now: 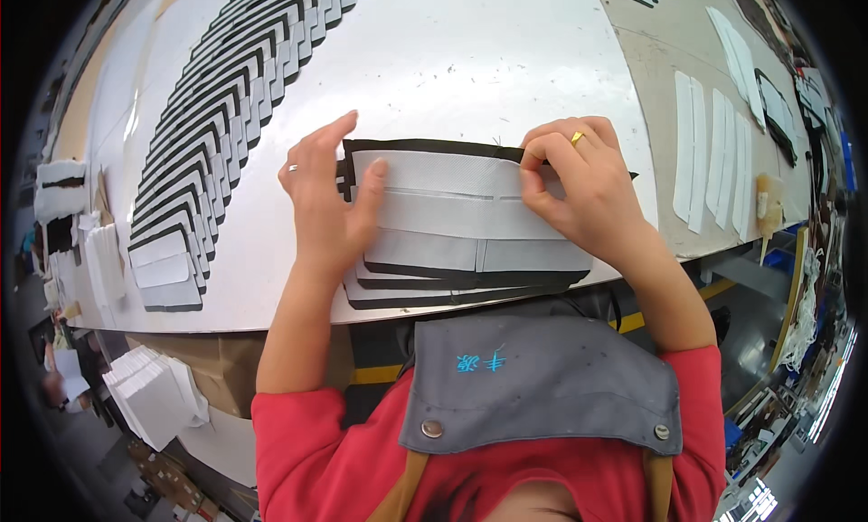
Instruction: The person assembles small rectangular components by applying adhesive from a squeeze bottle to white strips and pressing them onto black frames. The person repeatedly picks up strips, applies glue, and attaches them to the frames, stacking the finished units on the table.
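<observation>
A small stack of flat panels, white with black edging, lies at the table's front edge before me. Its top panel (434,174) carries white strips with a thin slit between them, and a black border along its far side. Spread fingers mark my left hand (325,201) as open, its thumb resting on the panel's left end. At the right end, my right hand (583,183) is closed, thumb and forefinger pinching the panel near its black far border. The fingers hide exactly what is between them. Short dark threads stick up from that border.
A long overlapping row of similar black-edged panels (208,151) runs along the table's left side. Several white strips (692,151) lie on the right, near a yellowish block (768,205). Below the table at left are white stacked sheets (154,391). Scraps dot the white tabletop (425,61).
</observation>
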Demonstrator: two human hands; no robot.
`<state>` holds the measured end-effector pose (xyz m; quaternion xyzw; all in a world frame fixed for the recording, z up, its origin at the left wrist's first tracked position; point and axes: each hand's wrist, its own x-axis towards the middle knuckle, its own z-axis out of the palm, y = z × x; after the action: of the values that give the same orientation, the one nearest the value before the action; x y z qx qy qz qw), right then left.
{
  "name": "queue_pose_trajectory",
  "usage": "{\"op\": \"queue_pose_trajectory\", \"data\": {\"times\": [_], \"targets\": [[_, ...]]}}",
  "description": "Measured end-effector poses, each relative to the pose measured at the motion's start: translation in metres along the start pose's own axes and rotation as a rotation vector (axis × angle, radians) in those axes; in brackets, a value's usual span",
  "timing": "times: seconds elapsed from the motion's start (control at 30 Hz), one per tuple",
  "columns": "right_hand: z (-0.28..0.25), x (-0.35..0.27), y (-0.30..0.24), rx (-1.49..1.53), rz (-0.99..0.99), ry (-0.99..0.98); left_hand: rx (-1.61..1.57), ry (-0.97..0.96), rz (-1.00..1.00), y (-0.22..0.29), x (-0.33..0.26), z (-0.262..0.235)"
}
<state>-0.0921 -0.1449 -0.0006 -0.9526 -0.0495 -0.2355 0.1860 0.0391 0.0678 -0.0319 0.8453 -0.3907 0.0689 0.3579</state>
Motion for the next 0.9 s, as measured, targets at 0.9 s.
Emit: {"op": "queue_pose_trajectory", "data": {"times": [0.9], "targets": [[-0.077,0.016,0.185,0.644,0.884,-0.035,-0.829,-0.115,-0.308,-0.008,0.16,0.071]]}}
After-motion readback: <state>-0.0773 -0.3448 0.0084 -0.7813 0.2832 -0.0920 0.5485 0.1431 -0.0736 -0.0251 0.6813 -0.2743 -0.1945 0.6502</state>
